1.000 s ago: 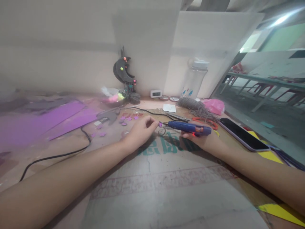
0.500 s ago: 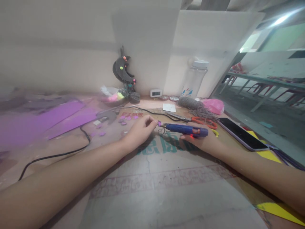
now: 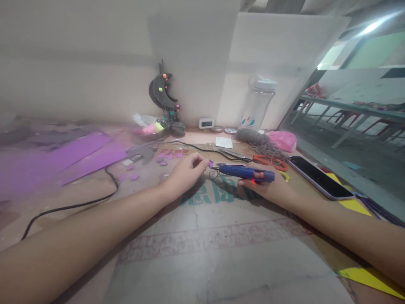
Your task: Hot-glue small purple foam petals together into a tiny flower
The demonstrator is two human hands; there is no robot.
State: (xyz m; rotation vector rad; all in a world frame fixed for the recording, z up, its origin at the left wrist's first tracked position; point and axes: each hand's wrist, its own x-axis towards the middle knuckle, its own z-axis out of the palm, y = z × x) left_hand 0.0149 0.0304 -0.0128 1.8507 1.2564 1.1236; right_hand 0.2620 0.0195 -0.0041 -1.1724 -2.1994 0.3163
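"Where's the purple piece (image 3: pixel 211 164)?"
"Mid-frame, pinched by the left hand (image 3: pixel 189 171); the right hand (image 3: pixel 267 186) grips the blue glue gun (image 3: pixel 237 171)."
"Room?"
"The surface (image 3: pixel 215 264) spreads toward the bottom edge; scissors (image 3: pixel 270 161) and a phone (image 3: pixel 321 177) crowd centre-right."

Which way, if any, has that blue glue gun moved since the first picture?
Yes, slightly: judged against the phone, the blue glue gun in the right hand has shifted left and a little lower in view.
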